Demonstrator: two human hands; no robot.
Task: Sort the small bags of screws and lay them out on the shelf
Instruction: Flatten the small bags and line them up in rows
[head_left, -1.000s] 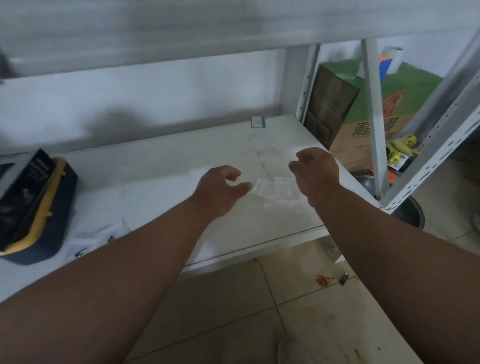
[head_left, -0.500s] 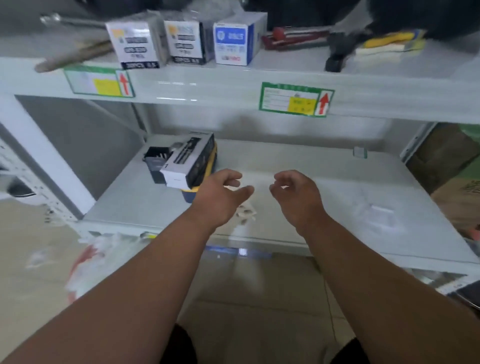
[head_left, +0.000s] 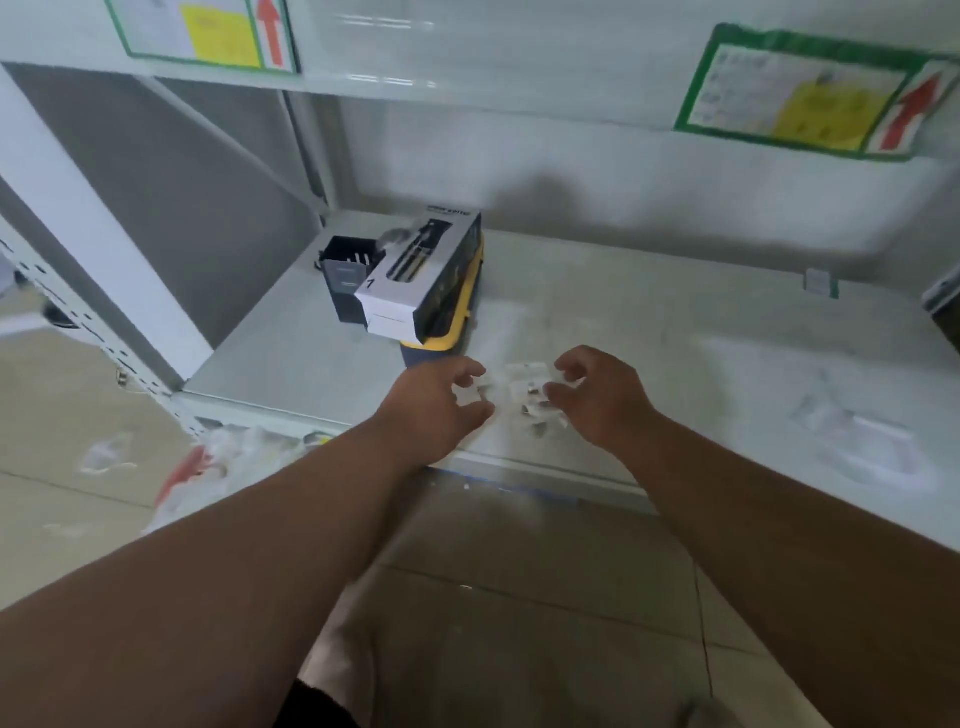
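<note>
Both hands over the near edge of the shelf (head_left: 649, 322), working a small heap of clear screw bags (head_left: 524, 395) that lies between them just right of the yellow-and-navy case (head_left: 457, 322). Left hand (head_left: 434, 405) has fingers curled, thumb and forefinger closing toward a bag at the heap's left edge; looks like it touches the plastic, but blur makes it impossible to tell whether it actually pinches one. Right hand (head_left: 602, 400) is curled over the heap's right side, fingertips on or just above the bags; a grip cannot be told either. The hands are near each other, not joined, heap in the gap: likely one steadies or rakes while the other picks out a bag. More clear bags (head_left: 857, 441) lie flat far to the right on the same shelf, well apart from the heap, probably a sorted group already laid out. A white-and-black box (head_left: 415, 280) rests on the case, a black holder (head_left: 343, 270) beside it at the left, so the free laying-out room is right of the case. Sorting seems partway: the heap is still bunched. Thin slippery bags near the edge could slide off; a white plastic bag (head_left: 223, 457) sits on the floor below left.
</note>
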